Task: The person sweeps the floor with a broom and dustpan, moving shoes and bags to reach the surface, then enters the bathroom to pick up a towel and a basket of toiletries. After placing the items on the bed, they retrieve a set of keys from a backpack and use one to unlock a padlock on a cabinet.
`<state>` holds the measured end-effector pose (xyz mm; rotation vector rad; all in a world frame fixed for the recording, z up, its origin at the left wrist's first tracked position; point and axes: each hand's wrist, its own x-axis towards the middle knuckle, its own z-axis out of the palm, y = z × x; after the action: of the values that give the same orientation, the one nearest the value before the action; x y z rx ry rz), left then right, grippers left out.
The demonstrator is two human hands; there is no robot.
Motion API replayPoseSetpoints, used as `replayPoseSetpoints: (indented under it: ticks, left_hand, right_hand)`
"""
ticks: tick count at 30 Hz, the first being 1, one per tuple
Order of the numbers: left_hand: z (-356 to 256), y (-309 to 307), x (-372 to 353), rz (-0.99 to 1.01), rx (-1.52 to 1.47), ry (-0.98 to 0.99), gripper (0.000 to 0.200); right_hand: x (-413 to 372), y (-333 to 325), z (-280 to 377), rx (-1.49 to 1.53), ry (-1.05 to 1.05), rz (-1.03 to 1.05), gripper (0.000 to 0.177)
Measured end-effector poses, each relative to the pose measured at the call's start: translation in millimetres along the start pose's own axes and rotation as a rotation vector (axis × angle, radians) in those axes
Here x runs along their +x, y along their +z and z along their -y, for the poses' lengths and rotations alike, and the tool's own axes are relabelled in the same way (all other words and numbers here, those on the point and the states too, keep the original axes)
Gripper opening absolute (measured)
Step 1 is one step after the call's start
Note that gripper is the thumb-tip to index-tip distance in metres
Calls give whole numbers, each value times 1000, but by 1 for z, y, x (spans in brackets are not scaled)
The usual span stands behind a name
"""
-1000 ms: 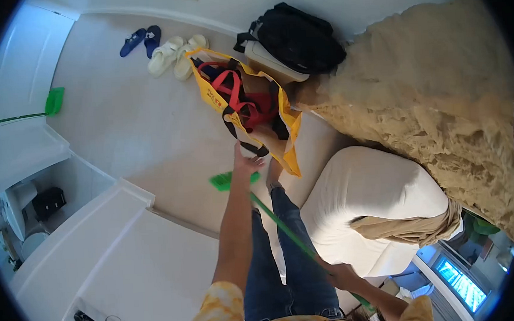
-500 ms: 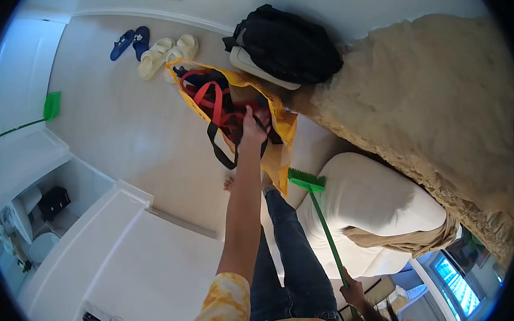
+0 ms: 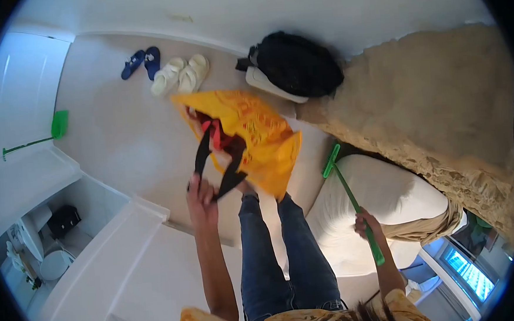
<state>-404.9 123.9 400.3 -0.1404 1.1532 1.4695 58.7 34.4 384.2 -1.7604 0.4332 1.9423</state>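
Observation:
My left hand [image 3: 202, 200] is closed around the black straps [image 3: 203, 152] of a yellow shopping bag [image 3: 262, 125]. The bag hangs tilted in front of my legs, its opening facing left, and red and dark contents [image 3: 223, 140] show inside. On the right, my right hand [image 3: 367, 223] grips the green handle of a broom [image 3: 348, 190]. The broom's green head points away from me, beside the white covered seat.
Blue clogs [image 3: 152, 62] and cream clogs [image 3: 193, 75] stand by the far wall. Near them is a black backpack [image 3: 298, 64]. A green dustpan [image 3: 59, 124] leans at the left door. The white covered seat [image 3: 382, 188] and brown fur-like throw [image 3: 430, 103] fill the right side.
My left hand has come out of the bag's opening and now holds its straps nearer me. The bag has tipped over to the left. My right hand has raised the broom forward.

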Motion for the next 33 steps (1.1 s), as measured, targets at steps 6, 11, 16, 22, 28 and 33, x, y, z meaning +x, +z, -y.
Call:
replayPoseSetpoints:
  ticks: [6,11,16,22,28,33]
  left_hand:
    - [-63,-2,-129,-132,-218,74,38]
    - [-97,-44,-208,-151,95,38,38]
    - [-115,-84,-214,-413,145,92,37]
    - [-106,-138,-239,-565,92,73,36]
    - [-96,-155,-264,-714,80,90,36]
    - [-99,-172,-277,-779,-67,81,37]
  right_hand:
    - [80,95,26,-341,-100,89,13]
    - [171,236,-69,-594,-273,-72,10]
    - [123,341,-121,-533,-10,542,33]
    - [43,295,-106,-878,-290,138,53]
    - [133,438,-166,-576,-172,503,50]
    - [33,375,-118,-984,-121,507,52]
